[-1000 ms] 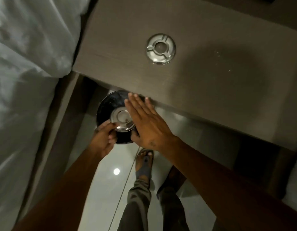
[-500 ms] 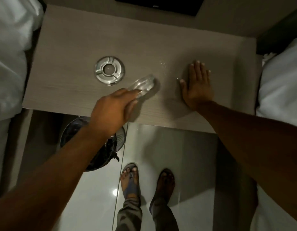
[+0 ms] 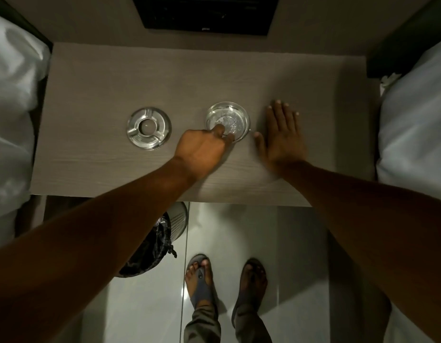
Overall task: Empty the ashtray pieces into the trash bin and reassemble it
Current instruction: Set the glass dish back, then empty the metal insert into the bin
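The worktop spans the gap between two beds, with white bedding against its left edge and more bedding against its right edge; its rear half is bare, and a dark panel sits on the wall behind it. Below the near edge, the tiled floor is open around the person's sandalled feet. The trash bin, lined with a dark bag, stands on the floor partly under the near edge, left of the feet. The right hand lies flat and spread wide on the worktop, holding nothing, just right of the ashtray bowl. The left hand pinches the near rim of the ashtray bowl, which rests upright near the worktop's centre. The ashtray lid, a notched metal ring, lies flat well apart to the bowl's left.
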Tool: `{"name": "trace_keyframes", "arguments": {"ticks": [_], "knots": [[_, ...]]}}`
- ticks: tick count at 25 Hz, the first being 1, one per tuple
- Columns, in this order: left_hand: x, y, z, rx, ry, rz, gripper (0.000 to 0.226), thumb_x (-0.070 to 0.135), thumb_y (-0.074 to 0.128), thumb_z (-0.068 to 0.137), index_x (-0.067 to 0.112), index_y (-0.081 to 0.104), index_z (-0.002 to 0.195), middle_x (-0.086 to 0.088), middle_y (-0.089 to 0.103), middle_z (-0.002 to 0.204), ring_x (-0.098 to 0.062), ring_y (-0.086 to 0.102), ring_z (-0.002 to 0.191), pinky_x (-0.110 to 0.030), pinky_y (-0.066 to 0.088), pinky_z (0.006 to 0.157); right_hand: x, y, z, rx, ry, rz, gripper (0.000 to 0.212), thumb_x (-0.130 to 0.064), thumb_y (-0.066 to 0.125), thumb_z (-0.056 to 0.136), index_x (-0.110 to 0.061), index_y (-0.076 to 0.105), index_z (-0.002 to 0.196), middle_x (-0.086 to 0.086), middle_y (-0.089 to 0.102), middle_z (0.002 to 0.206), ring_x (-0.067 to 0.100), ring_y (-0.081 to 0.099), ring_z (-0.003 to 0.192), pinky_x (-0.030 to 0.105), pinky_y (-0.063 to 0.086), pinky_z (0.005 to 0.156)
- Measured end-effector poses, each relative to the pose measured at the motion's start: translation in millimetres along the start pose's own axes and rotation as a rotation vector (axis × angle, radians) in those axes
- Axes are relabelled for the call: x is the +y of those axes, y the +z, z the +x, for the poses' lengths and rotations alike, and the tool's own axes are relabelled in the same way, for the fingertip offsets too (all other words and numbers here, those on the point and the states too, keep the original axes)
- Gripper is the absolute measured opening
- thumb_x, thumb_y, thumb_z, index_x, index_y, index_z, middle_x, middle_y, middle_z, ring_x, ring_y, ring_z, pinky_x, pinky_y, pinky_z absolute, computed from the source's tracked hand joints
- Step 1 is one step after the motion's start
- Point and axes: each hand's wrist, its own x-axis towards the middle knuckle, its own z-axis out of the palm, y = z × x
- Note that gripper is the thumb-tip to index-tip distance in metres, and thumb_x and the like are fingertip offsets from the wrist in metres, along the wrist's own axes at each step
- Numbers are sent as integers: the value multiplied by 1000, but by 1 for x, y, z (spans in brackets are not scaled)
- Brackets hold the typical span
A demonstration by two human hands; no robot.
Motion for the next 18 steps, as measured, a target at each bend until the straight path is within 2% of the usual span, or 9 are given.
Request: {"name": "trace_keyframes", "arguments": {"ticks": [3,5,6,7,9,11,13,15,18], "knots": [[3,-2,-6,-45,-19,-26,55,20,30,95,29,44,147,-6,55,139,-29,71,80,-31,36,55,-4,3,-2,17,-1,-6,84,-58,18,100,-1,24,162,21,15,170,37,9,159,50,2,129],[1,-10,-9,-60,-31,-41,51,20,36,99,30,43,148,-5,54,140,-30,70,83,-32,39,57,-4,1,-1,26,2,-16,82,-57,21,101,-2,23,162,20,14,171,37,8,159,50,2,129],[1,-15,-12,-3,-57,-115,47,20,41,100,29,46,146,-5,56,137,-30,70,83,-33,42,59,-3,0,-1,27,3,-21,81,-56,23,102,-2,22,163,20,13,171,36,7,159,50,2,129],[2,-17,-25,116,-115,-276,42,20,47,100,26,54,141,-4,61,129,-28,69,82,-33,46,61,-4,0,-1,24,-7,-20,80,-56,25,103,-3,21,163,19,12,171,36,6,159,51,2,129],[11,-18,-66,446,-312,-799,23,23,58,98,21,67,119,-1,69,107,-20,68,81,-31,53,66,2,-2,-2,49,2,-18,79,-55,27,104,-3,21,163,19,13,171,36,6,159,51,2,129],[22,-11,-128,571,-648,-1361,12,27,64,98,18,68,104,0,72,88,-12,68,70,-26,55,58,9,-4,-2,77,9,-20,79,-55,27,104,-4,23,163,19,14,171,36,7,159,51,3,129],[30,16,-193,554,-1006,-1712,12,24,64,97,13,69,99,-3,68,71,-9,61,53,-23,48,45,10,-1,0,98,-12,-45,78,-56,26,104,-3,23,162,20,17,170,37,11,158,52,7,129],[33,49,-247,479,-1269,-1985,12,16,58,99,16,70,96,-2,65,68,-7,52,48,-19,39,42,5,8,0,134,-45,-46,77,-55,28,106,-3,24,162,22,20,169,39,14,157,54,9,128],[34,96,-278,299,-1409,-2296,12,10,53,99,12,64,104,-4,65,85,-3,43,44,-13,32,38,12,17,1,202,-56,-26,75,-55,29,108,-2,25,161,23,22,168,41,17,156,56,8,127]]}}
